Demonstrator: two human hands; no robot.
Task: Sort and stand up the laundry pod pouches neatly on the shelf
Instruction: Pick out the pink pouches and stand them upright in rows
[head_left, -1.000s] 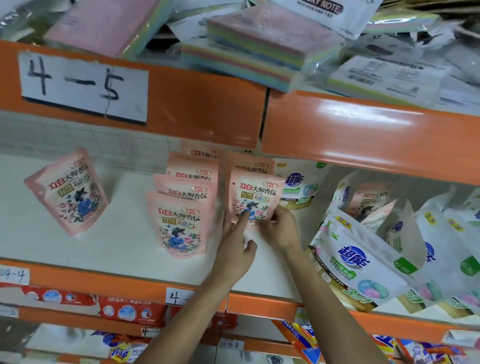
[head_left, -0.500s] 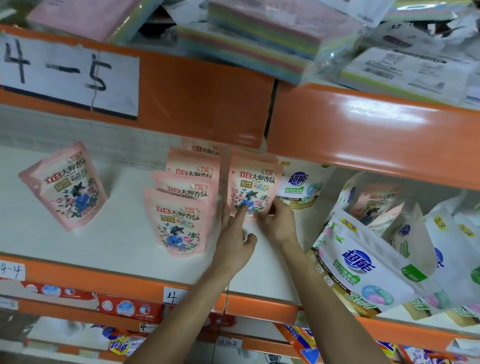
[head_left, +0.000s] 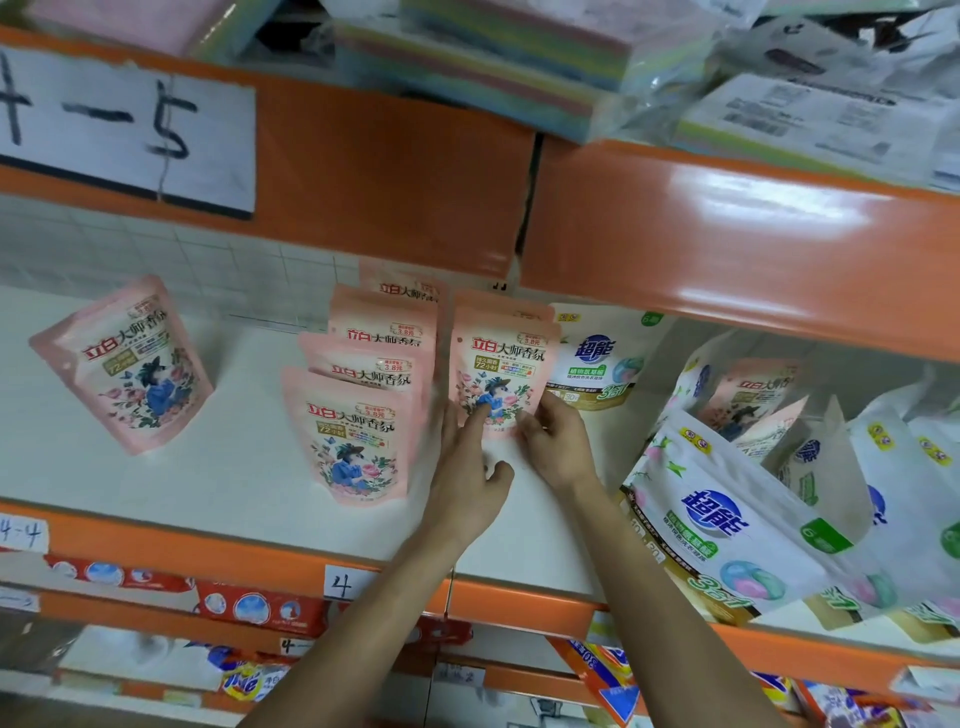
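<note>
1. Little is changed since the earlier frames. The held pink pouch (head_left: 501, 374) is still kept upright at the same spot on the shelf (head_left: 234, 467), and only the view is shifted. The pouch is judged to be settling on its base and not yet released.
2. At the far left, a lone pink pouch (head_left: 124, 364) is seen leaning, well apart from the others. It is judged still unsorted.
3. The row of pink pouches (head_left: 358, 431) is stood one behind another, just left of the held pouch.
4. The left hand (head_left: 467, 483) is spread. Its index finger is laid straight on the pouch's lower front, the thumb is held out, and nothing is gripped.
5. The right hand (head_left: 558, 447) is curled at the pouch's lower right corner, which is pinched.
6. A white pouch (head_left: 597, 364) is stood just behind and to the right of the held pouch.
7. Further right, a heap of white pouches (head_left: 727, 525) is left tumbled, with a stray pink pouch (head_left: 753, 395) among them, so much sorting is judged to remain.
</note>
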